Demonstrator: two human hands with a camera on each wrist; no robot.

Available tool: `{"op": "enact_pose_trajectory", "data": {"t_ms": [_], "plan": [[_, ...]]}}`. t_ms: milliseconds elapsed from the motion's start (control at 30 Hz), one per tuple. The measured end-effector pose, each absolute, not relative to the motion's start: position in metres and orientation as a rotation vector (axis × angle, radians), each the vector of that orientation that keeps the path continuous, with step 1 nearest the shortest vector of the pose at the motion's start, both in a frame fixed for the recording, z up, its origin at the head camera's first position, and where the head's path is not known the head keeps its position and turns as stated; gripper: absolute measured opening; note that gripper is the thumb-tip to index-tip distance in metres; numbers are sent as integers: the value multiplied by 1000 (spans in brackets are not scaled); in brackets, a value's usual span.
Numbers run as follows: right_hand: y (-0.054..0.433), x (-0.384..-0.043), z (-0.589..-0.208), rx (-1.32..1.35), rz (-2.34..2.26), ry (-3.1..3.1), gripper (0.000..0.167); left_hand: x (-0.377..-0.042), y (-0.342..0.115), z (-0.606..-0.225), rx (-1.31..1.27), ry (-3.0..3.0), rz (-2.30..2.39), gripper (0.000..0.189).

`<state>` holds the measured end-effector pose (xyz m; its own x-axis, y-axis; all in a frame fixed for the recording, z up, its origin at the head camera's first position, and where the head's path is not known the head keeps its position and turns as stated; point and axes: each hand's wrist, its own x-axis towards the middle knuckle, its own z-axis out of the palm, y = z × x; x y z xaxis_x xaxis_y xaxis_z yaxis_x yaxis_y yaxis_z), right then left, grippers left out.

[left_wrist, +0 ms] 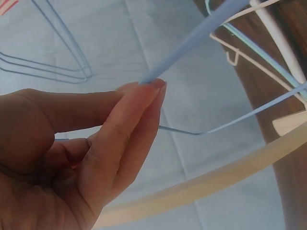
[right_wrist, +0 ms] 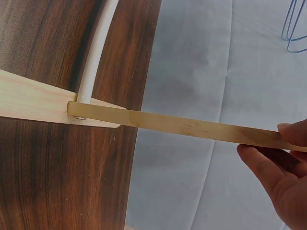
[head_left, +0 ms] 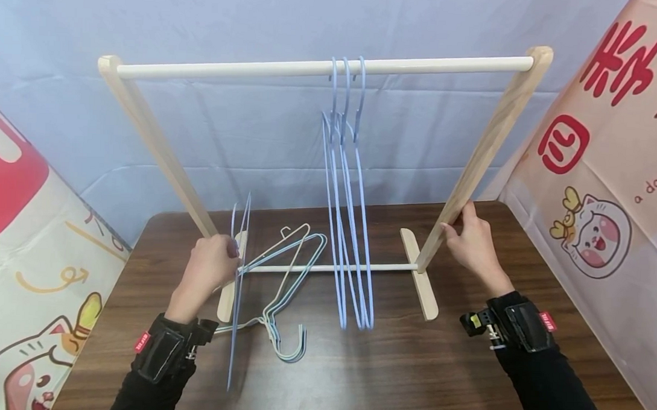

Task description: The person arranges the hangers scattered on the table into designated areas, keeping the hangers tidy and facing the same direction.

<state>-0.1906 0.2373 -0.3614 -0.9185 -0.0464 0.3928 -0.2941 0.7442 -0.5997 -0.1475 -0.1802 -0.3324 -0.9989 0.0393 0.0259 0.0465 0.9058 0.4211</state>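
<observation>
In the head view my left hand (head_left: 209, 267) pinches a blue wire clothes hanger (left_wrist: 192, 40) between thumb and fingers, left of the rack's middle. The hanger is seen nearly edge-on in front of the left post (head_left: 157, 142). My right hand (head_left: 475, 246) grips the lower part of the right wooden post (head_left: 474, 156), thumb on one side and fingers on the other in the right wrist view. Three blue hangers (head_left: 362, 97) hang by their hooks from the white top bar (head_left: 230, 69), a little right of its middle.
Cream and light blue hangers (head_left: 270, 311) lie overlapped on the brown wooden table (head_left: 388, 376), across the rack's lower rod (head_left: 386, 268). Flat wooden feet (head_left: 425, 293) support the posts. A pale blue cloth (head_left: 248, 21) hangs behind, with printed panels (head_left: 597, 142) at both sides.
</observation>
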Motion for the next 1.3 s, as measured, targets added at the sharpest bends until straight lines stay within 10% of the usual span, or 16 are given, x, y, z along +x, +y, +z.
{"op": "enact_pose_trajectory", "data": {"t_ms": [1300], "plan": [[237, -191, -362, 268, 957, -2582, 40, -154, -152, -278, -242, -3001, -637, 12]]}}
